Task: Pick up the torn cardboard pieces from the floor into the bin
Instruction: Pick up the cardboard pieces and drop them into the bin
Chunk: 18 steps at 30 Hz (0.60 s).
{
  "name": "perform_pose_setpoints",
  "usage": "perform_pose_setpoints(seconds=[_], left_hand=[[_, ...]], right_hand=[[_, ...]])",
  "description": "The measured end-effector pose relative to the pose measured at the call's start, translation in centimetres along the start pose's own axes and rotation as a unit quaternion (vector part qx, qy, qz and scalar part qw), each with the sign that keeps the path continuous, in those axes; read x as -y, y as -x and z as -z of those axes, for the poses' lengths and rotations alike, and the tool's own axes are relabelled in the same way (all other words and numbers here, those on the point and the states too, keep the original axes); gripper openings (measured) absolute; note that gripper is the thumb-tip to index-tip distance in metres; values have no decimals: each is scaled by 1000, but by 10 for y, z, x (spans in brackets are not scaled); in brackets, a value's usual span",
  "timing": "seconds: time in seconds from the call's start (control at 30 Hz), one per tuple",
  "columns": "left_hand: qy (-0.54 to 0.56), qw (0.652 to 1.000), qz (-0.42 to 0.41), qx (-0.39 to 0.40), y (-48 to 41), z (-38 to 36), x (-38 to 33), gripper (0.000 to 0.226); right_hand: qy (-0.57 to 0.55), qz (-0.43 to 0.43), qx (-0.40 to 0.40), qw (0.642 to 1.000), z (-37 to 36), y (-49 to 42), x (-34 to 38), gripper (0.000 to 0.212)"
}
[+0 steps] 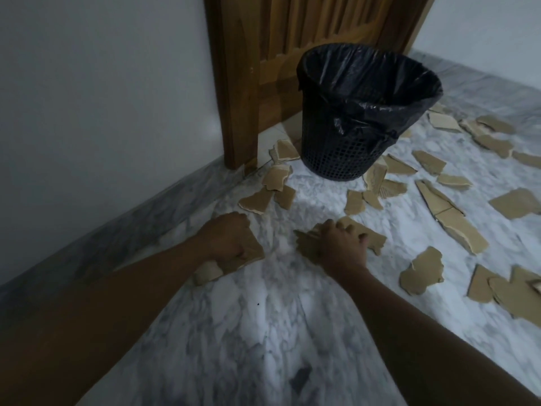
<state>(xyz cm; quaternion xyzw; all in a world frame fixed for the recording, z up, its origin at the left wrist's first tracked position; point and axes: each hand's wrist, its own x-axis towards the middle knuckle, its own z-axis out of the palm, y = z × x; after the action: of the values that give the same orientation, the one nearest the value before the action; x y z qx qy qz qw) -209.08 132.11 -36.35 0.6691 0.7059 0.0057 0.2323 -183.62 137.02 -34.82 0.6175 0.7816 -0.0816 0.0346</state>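
One head-worn wide-angle view, pitched forward and down at the floor.

The camera sits above the grey-veined white marble floor (263, 332), close over the left hand (228, 238) and right hand (342, 247), whose forearms enter from 7 and 5 o'clock. The black mesh plastic bin with a black bag liner (336, 153) stands farther off at 1 o'clock, with torn brown cardboard pieces (515, 203) scattered toward 3 o'clock.
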Motion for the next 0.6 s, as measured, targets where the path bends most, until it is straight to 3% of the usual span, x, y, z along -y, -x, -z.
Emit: perform_pose_setpoints(seconds=[0.1,0.2,0.37,0.43,0.5,0.6], left_hand=[[-32,997,-61,16,-24,0,-17,39],[-99,988,-114,12,-49,2,-31,55],[-149,983,-20,101,-74,12,-34,96],[-128,983,6,134,-78,13,-33,115],[-127,982,21,142,-79,11,-30,117],[-110,986,41,117,-71,10,-31,110]], right_hand=[[11,-66,21,998,-1,-13,-37,70],[-7,-92,58,994,-6,-26,-49,69],[-14,-88,130,988,-4,-55,-55,70],[-40,-106,167,979,-3,-65,-63,83],[-38,-113,189,975,-2,-68,-67,98],[-26,-104,200,974,-1,-71,-64,103]])
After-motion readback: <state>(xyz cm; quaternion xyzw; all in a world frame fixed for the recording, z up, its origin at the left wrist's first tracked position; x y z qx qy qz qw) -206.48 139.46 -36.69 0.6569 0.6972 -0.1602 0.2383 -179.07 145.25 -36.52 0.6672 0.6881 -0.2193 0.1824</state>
